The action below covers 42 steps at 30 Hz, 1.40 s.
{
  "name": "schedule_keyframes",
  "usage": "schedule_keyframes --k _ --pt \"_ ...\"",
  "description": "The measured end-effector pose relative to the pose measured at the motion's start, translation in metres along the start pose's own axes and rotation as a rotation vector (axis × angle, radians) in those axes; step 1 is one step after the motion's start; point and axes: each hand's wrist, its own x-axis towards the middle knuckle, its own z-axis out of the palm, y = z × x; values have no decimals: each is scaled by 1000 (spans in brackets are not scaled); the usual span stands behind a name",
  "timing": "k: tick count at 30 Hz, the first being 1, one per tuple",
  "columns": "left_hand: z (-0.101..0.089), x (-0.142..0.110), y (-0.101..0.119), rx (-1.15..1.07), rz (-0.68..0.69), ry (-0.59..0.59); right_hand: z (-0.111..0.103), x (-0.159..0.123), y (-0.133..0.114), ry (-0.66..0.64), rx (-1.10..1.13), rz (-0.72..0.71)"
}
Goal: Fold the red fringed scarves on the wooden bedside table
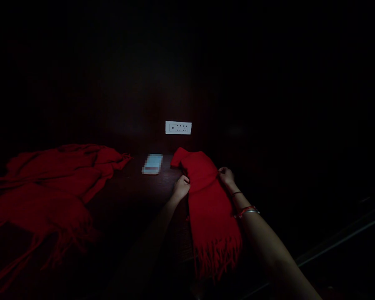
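Note:
A folded red scarf with a fringed end lies lengthwise on a dark table, its fringe hanging over the near edge. My left hand is closed on the scarf's left edge. My right hand grips its right edge, fingers curled; bracelets circle that wrist. Both hands sit near the far, folded part of the scarf.
A heap of loose red fringed scarves covers the left of the table. A small pale blurred object lies between the heap and the folded scarf. A white wall socket is behind. The room is very dark.

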Motion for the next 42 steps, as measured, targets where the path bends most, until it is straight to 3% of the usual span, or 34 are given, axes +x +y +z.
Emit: schedule_keyframes --k 7,15,20,24,29,33,37,42 --pt "6 -4 3 -24 172 104 5 10 -1 0 76 -21" --pt "6 -2 7 31 92 119 7 11 5 174 59 -35" --pt "6 -9 8 139 170 116 11 7 3 123 -24 -39" --pt "4 -13 11 209 157 84 -3 -2 -4 61 -106 -36" --pt "-7 -19 18 250 68 -46 -35 -52 0 -96 -355 -50" --pt "-24 -30 25 133 -52 -265 -53 -102 11 -218 -414 -109" --pt "-43 -51 34 53 -125 -498 -65 -120 7 -124 -323 -165" --pt "-51 -85 41 -112 -100 -502 -75 -117 -10 76 -181 -216"
